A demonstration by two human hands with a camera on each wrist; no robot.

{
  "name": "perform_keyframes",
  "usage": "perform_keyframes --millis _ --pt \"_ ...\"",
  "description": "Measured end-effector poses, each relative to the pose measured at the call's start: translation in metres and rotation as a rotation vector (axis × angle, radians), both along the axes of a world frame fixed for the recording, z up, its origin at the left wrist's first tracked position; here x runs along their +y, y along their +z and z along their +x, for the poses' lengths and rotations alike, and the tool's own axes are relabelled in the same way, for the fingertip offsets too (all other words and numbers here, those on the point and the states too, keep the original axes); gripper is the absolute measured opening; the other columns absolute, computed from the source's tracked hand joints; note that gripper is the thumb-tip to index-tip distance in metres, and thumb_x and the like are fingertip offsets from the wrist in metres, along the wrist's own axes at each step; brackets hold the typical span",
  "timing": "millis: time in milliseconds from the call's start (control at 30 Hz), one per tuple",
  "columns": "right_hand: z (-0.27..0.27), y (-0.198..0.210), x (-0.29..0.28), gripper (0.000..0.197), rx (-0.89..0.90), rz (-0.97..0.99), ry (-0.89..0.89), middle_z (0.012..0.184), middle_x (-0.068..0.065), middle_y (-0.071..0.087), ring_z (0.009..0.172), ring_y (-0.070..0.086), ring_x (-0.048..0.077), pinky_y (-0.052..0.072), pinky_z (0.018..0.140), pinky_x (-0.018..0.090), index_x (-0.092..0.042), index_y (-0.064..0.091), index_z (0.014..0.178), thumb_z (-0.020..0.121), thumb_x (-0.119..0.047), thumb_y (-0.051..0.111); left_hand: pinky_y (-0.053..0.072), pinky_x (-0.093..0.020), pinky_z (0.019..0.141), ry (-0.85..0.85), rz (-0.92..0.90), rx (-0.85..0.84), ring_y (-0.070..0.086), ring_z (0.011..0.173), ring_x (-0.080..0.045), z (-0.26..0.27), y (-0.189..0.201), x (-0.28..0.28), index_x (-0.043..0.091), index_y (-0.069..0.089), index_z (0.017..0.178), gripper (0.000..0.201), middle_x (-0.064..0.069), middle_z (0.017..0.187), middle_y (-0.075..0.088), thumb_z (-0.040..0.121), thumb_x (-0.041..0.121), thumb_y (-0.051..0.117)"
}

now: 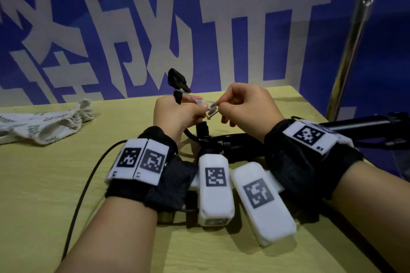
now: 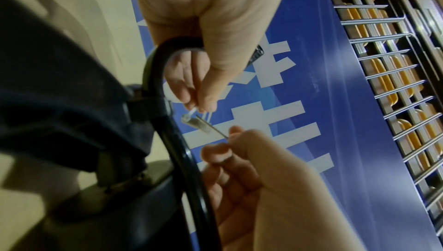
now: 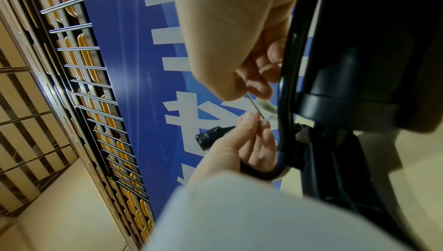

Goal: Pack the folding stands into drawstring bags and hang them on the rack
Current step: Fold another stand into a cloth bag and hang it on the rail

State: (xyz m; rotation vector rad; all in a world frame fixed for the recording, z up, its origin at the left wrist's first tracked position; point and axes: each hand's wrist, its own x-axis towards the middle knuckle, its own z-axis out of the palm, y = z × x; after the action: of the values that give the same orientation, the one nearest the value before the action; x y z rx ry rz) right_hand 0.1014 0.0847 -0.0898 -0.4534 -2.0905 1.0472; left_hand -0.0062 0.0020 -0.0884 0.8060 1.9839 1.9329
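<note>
**Both hands busy on a small clear tie at the stand's neck**

Nearest, at 6 o'clock: both wrists low over the wooden table (image 1: 44,184). The folding stand (image 1: 346,125) lies behind the wrists, its black tube running to 3 o'clock, so the table seems to carry its weight and the fingers stay free for fine work.

Middle, 12 o'clock from the wrists: left hand (image 1: 177,115) curled, pinching a clear plastic tie (image 1: 199,102) with the stand's thin curved neck (image 2: 153,77) passing beneath its palm. Right hand (image 1: 246,104) also curled, pinching a thin pin-like end (image 2: 215,131) running to the tie's small tag (image 2: 196,124). Probably unfastening or fastening it; cannot tell which. The grip is on this fitting, not on the stand's body.

Just beyond the left hand: the stand's black clip head (image 1: 178,80).

Farther, 10 o'clock: drawstring bag (image 1: 44,126), limp, well apart from both hands. Packing not yet begun.
</note>
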Motion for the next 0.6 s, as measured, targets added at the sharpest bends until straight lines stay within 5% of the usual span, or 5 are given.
perform_keyframes --millis 100,233,600 --pt "0.0006 -0.0001 -0.0012 0.013 -0.006 -0.021 0.006 0.062 0.004 0.066 0.046 0.056 0.005 0.043 0.046 0.013 -0.010 0.060 0.071 0.082 -0.005 0.055 0.054 -0.015 0.051 -0.004 0.014 -0.052 0.061 0.061 -0.015 -0.0003 -0.0004 0.0020 0.007 0.060 0.075 0.017 -0.010 0.074 0.061 0.081 -0.007 0.066" --pt "0.0021 0.0005 -0.0016 0.014 -0.005 -0.056 0.003 0.064 0.008 0.068 0.051 0.061 0.015 0.052 0.053 0.021 -0.010 0.058 0.068 0.081 -0.004 0.058 0.053 -0.015 0.049 0.037 0.036 -0.070 0.063 0.064 -0.017 -0.0004 -0.0020 0.0025 0.009 0.058 0.073 0.021 -0.015 0.083 0.062 0.079 -0.009 0.066" --pt "0.0050 0.0019 -0.0058 0.017 -0.084 -0.099 0.054 0.066 0.009 0.068 0.052 0.061 0.015 0.055 0.054 0.025 -0.011 0.057 0.069 0.084 -0.007 0.062 0.054 -0.016 0.049 0.061 0.034 -0.095 0.063 0.059 -0.015 0.0045 0.0007 0.0007 0.011 0.057 0.074 0.023 -0.013 0.080 0.062 0.078 -0.010 0.065"
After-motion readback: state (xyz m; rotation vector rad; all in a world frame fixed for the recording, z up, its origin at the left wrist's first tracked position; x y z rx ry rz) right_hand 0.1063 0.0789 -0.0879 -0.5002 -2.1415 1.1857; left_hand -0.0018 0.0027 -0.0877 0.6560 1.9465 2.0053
